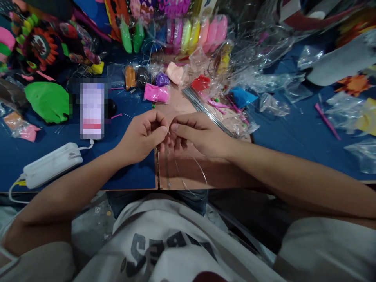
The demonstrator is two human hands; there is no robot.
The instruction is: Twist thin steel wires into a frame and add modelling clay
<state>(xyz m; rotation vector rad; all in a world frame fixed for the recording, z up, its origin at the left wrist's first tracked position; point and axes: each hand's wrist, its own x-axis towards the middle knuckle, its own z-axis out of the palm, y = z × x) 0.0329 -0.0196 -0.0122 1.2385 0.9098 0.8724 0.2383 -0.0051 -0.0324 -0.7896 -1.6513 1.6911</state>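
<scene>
One green lump (48,101) lies far left on the blue surface (133,178), with a white power bank (54,164) nearer the person and a blurred phone (92,103) just right of the lump. Next, the left hand (142,137) has its grip closed, thumb against forefinger, on a thin wire (169,131). The wire sits between both hands' fingertips, above a brown board (182,172). The right hand (201,131) pinches there too, its grip likewise closed. Behind it runs a bundle of metal wires (202,109); farther right lie a blue packet (242,97) and a purple stick (327,121).
</scene>
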